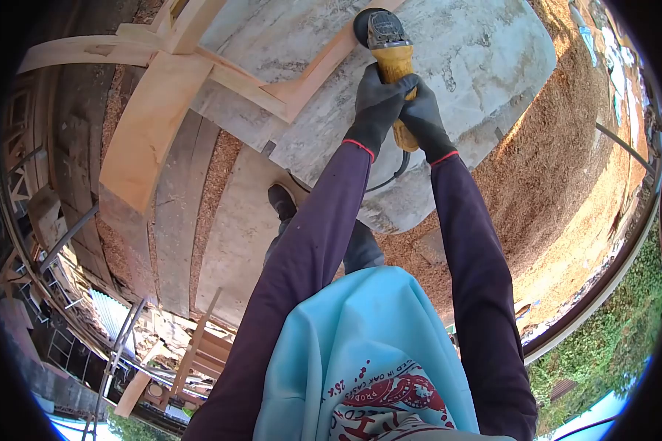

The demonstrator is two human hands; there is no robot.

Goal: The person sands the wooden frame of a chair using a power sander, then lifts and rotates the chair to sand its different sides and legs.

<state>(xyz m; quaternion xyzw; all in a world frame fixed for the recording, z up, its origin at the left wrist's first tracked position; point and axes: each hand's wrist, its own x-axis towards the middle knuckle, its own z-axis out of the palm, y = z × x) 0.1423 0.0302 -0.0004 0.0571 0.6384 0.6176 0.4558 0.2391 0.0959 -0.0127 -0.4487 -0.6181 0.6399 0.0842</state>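
Note:
Both of my hands wear dark gloves with red cuffs and are wrapped round a yellow angle grinder (393, 60). My left hand (377, 104) grips its body just behind the grey head, while my right hand (424, 117) closes round the rear of the handle. The round black disc (362, 28) at the tool's head overlaps the edge of a pale wooden frame (318, 77). That frame lies on a worn grey work surface (456, 73). A black cord (399, 173) runs from the grinder's back end and curves left beneath my arm.
Wood shavings (544, 162) cover the ground on the right. A broad curved wooden piece (147, 132) joins the frame at the left, above floor planks (176, 213). My shoe (281, 201) stands on a flat board (235, 242). Timber pieces (198, 345) lie at lower left.

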